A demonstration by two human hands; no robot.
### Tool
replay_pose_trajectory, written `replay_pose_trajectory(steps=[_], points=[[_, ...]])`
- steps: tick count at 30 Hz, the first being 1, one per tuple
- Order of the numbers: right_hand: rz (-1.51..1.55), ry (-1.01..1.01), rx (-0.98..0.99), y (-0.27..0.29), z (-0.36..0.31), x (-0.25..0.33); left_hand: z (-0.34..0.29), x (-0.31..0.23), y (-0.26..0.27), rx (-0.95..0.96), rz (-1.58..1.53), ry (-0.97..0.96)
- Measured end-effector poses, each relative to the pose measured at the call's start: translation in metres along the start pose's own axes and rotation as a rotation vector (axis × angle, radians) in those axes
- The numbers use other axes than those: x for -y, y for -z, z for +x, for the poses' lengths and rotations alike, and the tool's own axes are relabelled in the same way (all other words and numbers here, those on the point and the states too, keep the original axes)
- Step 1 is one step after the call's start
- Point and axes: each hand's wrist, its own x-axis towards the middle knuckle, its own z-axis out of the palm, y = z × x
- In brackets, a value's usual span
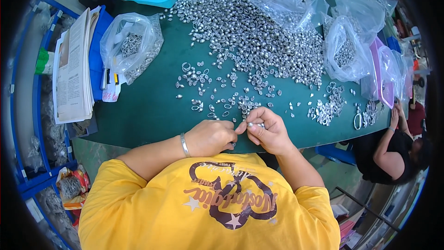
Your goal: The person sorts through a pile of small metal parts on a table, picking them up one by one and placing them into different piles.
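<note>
My right hand point(271, 134) pinches a small silver metal piece point(250, 124) between thumb and fingers, just above the near table edge. Its fingertips meet those of my left hand point(210, 139), which is curled closed with a bracelet at the wrist. A bit of something grey shows under the left fingers, too small to name. Right beyond the hands lies a little cluster of silver metal pieces point(248, 103). Loose rings and bead-like pieces point(199, 78) are scattered farther left, and a big heap of rounded silver pieces point(259, 41) spreads behind them.
Clear plastic bags point(132, 41) of metal parts stand left, back and right on the green table point(138, 115). A blue basket point(171, 0) sits at the back left, beyond stacked papers point(74, 69). Flat silver pieces point(327, 109) lie right, near another person point(388, 153).
</note>
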Motion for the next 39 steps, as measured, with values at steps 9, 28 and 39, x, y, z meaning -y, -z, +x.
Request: replay_pose_trajectory(steps=[9,28,39], points=[[0.082,-0.048,-0.003,0.004,0.001,0.009,-0.017,0.008,0.032,-0.165,-1.438,0.582],[-0.048,-0.152,-0.055,-0.009,0.024,0.02,-0.031,0.032,0.032,-0.321,-1.806,0.421],[0.234,-0.023,-0.069,0.009,0.02,0.016,-0.02,0.032,0.03,-0.382,-2.024,0.41]])
